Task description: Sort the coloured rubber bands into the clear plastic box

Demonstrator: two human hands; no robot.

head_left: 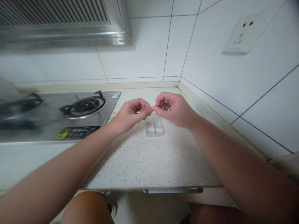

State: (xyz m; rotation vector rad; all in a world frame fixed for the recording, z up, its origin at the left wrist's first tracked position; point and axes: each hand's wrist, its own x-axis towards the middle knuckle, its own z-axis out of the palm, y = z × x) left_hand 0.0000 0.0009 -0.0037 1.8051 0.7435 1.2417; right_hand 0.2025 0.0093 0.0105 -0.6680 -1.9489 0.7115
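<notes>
My left hand [134,114] and my right hand [174,109] meet fingertip to fingertip above the counter. Between them is a tiny, pale yellowish loop [152,108], pinched by the thumbs and index fingers; it is too small to make out its exact kind. Both hands have their other fingers curled in. Just below and nearer to me, a small clear plastic box [154,128] lies on the speckled countertop [161,161]. Compartments with small items, one of them reddish, show faintly through the plastic.
A gas stove [86,105] with black pan supports sits on the left, under a steel range hood [70,18]. White tiled walls meet behind the counter, with a socket [243,32] on the right one. A metal handle [173,190] runs below the front edge.
</notes>
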